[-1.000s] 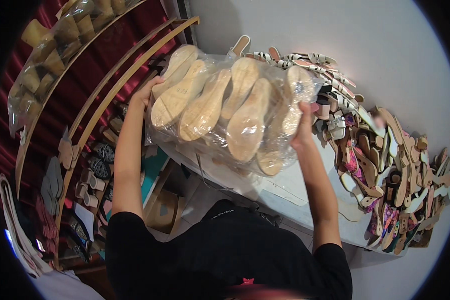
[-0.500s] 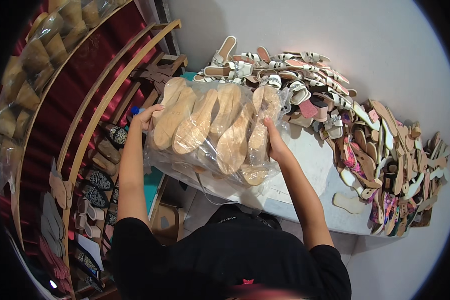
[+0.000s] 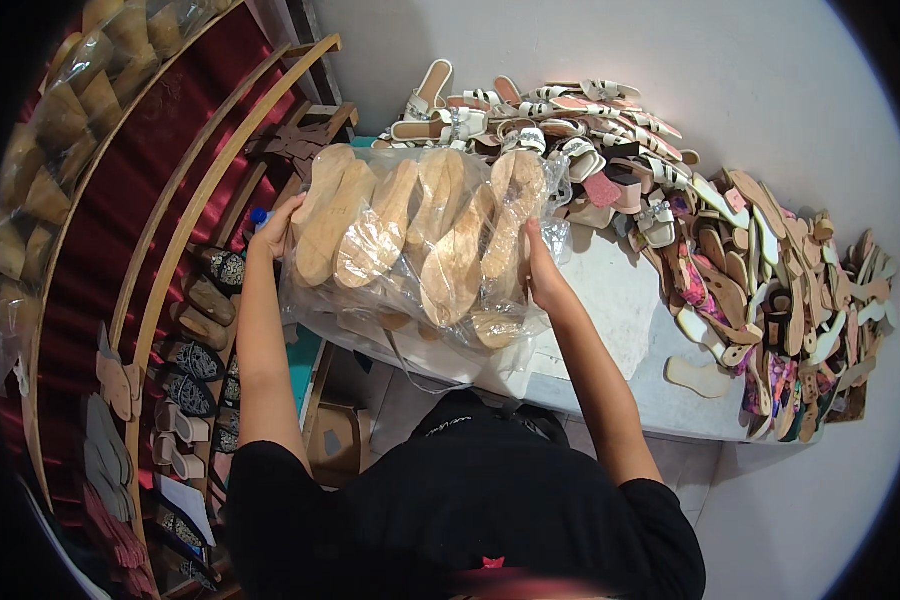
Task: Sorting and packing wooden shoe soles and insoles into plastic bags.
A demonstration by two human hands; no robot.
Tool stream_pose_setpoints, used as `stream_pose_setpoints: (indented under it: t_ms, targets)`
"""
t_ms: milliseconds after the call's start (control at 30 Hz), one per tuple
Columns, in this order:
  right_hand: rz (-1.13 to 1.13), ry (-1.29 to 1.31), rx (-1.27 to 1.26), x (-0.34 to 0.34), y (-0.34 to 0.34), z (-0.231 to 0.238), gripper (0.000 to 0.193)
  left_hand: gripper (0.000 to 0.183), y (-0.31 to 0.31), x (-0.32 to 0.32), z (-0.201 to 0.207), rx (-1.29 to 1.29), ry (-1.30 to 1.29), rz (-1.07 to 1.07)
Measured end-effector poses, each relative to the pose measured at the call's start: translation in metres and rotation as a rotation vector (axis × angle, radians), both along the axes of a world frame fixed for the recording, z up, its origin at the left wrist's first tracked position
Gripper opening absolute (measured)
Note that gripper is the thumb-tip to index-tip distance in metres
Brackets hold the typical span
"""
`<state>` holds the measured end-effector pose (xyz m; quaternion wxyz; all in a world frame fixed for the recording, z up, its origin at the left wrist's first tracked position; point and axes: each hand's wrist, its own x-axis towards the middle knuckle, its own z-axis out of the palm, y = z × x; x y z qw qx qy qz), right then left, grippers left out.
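Note:
I hold a clear plastic bag of tan shoe soles (image 3: 420,240) between both hands, above the near edge of a white table (image 3: 620,320). My left hand (image 3: 275,228) grips the bag's left side. My right hand (image 3: 542,270) presses against its right side. Several cork-coloured wedge soles lie side by side inside the bag, toes pointing away from me.
A heap of sandals and loose soles (image 3: 710,230) covers the back and right of the table. Curved wooden shelf rails (image 3: 200,210) with shoes and soles stand at the left. Bagged soles (image 3: 60,130) sit on the top shelf. A cardboard box (image 3: 335,440) lies below.
The bag has come down and toward me, from held high to just above the table's near edge. Both hands keep their grip on its sides.

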<state>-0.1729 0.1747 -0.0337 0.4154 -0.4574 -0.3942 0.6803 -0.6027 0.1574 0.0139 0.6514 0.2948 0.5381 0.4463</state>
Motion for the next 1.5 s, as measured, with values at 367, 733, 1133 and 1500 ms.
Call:
stream_pose_setpoints:
  t_ms: [367, 733, 1133, 1500]
  targets:
    - [-0.046, -0.256, -0.088, 0.053, -0.014, 0.05, 0.093, 0.069, 0.0, 0.002, 0.003, 0.081, 0.077, -0.037]
    - [-0.053, -0.174, -0.07, 0.082, -0.04, 0.026, 0.07, 0.076, 0.002, 0.022, 0.057, -0.1, 0.699, 0.061]
    - [-0.005, -0.029, -0.075, 0.117, -0.064, 0.02, 0.053, 0.06, -0.019, 0.181, 0.14, 0.673, 0.803, -0.251]
    - [-0.089, 0.008, -0.127, 0.235, -0.076, -0.003, 0.045, 0.068, -0.055, 0.32, 0.153, 0.714, 0.33, -0.863]
